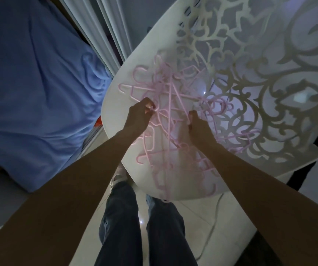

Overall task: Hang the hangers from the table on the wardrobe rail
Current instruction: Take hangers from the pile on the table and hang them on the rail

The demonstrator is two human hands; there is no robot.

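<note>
Several thin pink plastic hangers lie in a tangled heap on the near left part of a white table with a cut-out scroll pattern. My left hand is on the left side of the heap, its fingertips pinching a pink hanger bar. My right hand is on the middle of the heap with fingers curled round hanger bars. More hangers reach the table's near edge. No wardrobe rail shows in this view.
A bed with a blue cover fills the left side. White wardrobe door panels stand behind the table's far left corner. My legs in dark trousers stand on the pale tiled floor, with a white cable beside them.
</note>
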